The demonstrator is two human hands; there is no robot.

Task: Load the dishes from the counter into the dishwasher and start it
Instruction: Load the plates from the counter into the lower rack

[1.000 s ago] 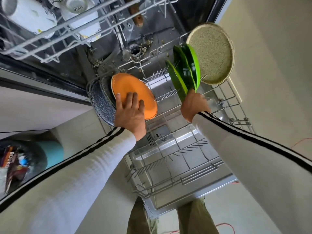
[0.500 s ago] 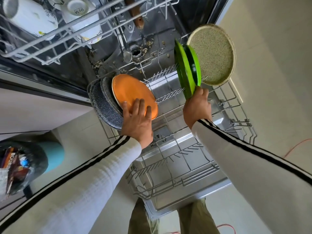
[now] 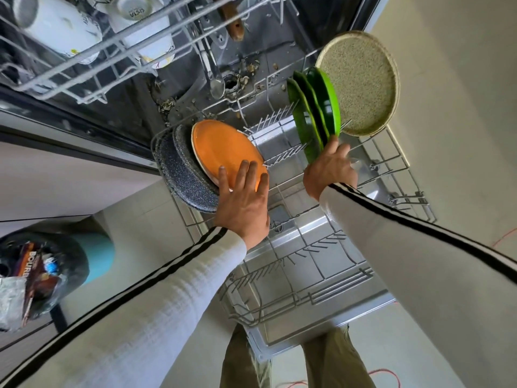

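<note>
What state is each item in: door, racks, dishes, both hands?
Dishwasher door, open.
Lower rack, pulled out.
Upper rack, loaded with mugs.
Orange plate, on edge in lower rack.
Green plates, three on edge between tines.
Beige plate, on edge behind them.
Dark pan, on edge beside orange plate.
Left hand, straight fingers on orange plate.
Right hand, at green plates' edge, grip unclear.

The pulled-out lower rack (image 3: 337, 296) carries dishes standing on edge. Dark speckled pans (image 3: 179, 175) and an orange plate (image 3: 223, 148) stand at its left side. Three green plates (image 3: 319, 105) and a speckled beige plate (image 3: 361, 82) stand at its right.
</note>
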